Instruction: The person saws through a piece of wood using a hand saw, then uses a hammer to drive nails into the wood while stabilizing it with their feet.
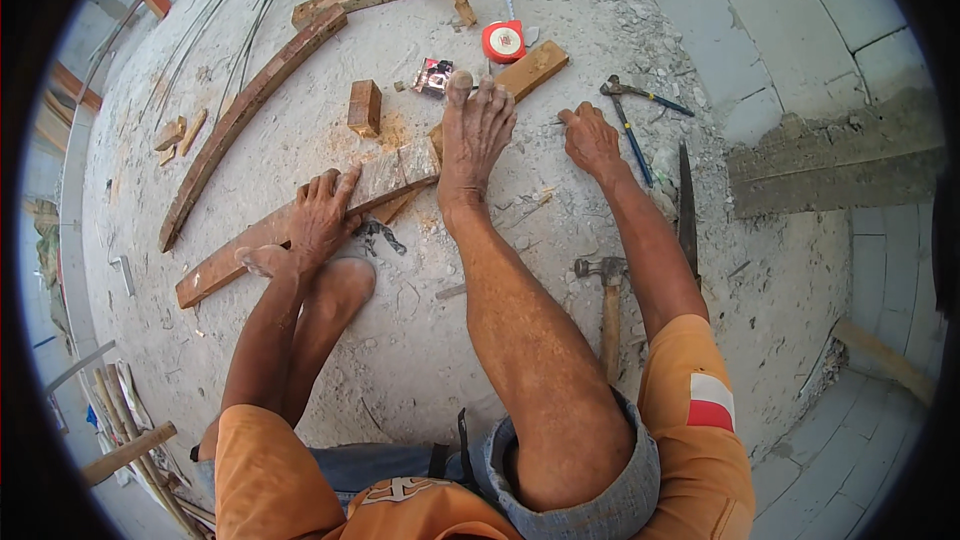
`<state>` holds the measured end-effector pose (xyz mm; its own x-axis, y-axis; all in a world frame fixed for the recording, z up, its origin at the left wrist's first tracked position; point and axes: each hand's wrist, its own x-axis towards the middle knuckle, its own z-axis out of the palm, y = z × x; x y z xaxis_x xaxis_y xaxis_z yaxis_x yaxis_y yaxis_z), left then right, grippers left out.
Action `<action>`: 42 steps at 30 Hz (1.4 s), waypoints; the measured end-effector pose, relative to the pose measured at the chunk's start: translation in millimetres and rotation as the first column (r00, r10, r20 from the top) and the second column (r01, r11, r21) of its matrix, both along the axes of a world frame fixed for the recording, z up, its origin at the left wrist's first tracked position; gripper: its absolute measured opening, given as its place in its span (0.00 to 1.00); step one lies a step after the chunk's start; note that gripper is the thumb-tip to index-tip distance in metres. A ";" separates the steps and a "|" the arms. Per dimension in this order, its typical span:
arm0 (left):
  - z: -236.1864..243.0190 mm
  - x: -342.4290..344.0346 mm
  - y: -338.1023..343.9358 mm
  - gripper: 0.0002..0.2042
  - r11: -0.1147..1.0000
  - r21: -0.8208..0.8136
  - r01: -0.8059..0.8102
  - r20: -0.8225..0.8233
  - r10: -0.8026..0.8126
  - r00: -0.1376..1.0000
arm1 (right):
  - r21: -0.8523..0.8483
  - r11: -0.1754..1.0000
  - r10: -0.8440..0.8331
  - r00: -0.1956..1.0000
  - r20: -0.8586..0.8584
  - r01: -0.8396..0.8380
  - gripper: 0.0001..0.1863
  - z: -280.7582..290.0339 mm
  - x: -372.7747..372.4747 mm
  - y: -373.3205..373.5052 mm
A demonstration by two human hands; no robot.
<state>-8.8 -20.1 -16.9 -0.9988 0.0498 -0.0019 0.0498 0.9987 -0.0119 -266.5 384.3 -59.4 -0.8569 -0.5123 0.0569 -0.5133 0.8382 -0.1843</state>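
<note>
Lying across a reddish-brown wooden plank (237, 258), my left hand (320, 218) grips it with the fingers over its far edge. The plank's right end overlaps a lighter wooden board (535, 70), and my right foot (475, 145) presses on that board. My right hand (594, 143) is low over the floor, to the right of the foot. Its fingers are curled and pinched together; a thin dark thing seems to stick out from them, too small to name. Pincers (632, 135) with dark blue handles lie just right of that hand.
A hammer (610, 315) and a handsaw (687, 210) lie by my right forearm. Beyond the foot are a red tape measure (503, 42), a small packet (434, 77) and a wood block (365, 108). Long timber (250, 125) and wires lie left. Block walls (800, 20) stand right.
</note>
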 end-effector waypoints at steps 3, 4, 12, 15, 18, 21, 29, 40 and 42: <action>-1.5 1.5 -0.4 0.48 1.000 0.003 -0.010 0.020 0.010 1.000 | 0.003 1.000 -0.009 0.999 0.045 0.009 0.09 -3.9 -1.1 -1.2; -1.5 2.9 -0.1 0.48 1.000 0.007 -0.002 0.018 0.002 1.000 | 0.006 1.000 -0.017 0.999 0.042 0.017 0.09 -3.8 0.8 0.3; -12.8 -4.6 9.5 0.49 1.000 0.017 -0.013 -0.041 0.014 0.999 | -0.318 0.934 -0.139 0.986 0.094 0.162 0.11 -6.5 39.6 50.3; -7.6 2.8 -6.6 0.46 1.000 -0.015 -0.018 -0.040 0.017 0.999 | -0.437 0.857 -0.232 0.962 0.145 0.272 0.09 15.7 96.0 52.4; -17.6 -4.6 -2.8 0.47 0.999 0.028 0.016 -0.032 -0.015 0.999 | -0.468 0.795 -0.325 0.923 0.206 0.385 0.09 40.7 166.5 93.9; -20.4 -9.5 2.5 0.47 0.998 0.048 0.051 -0.037 -0.049 0.998 | -0.438 0.782 -0.416 0.895 0.161 0.443 0.11 56.1 237.8 151.4; -22.6 -0.6 -20.1 0.43 0.999 0.036 0.020 -0.046 -0.018 0.999 | -0.248 0.697 -0.652 0.739 0.173 0.673 0.13 32.8 367.0 217.4; 3.5 -2.7 -7.3 0.47 0.998 0.066 -0.019 0.085 0.013 0.996 | -0.080 0.612 -0.725 0.598 0.342 0.787 0.12 27.3 454.7 273.6; 6.2 4.5 -11.0 0.47 0.998 0.058 -0.004 0.084 -0.001 0.996 | -0.047 0.633 -0.722 0.611 0.324 0.773 0.11 29.5 454.6 275.6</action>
<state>-4.3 -31.1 -10.7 -0.9953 0.0503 -0.0828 0.0463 0.9977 0.0503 188.1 659.9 -29.9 -0.9293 0.3107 -0.1995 0.3657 0.8496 -0.3802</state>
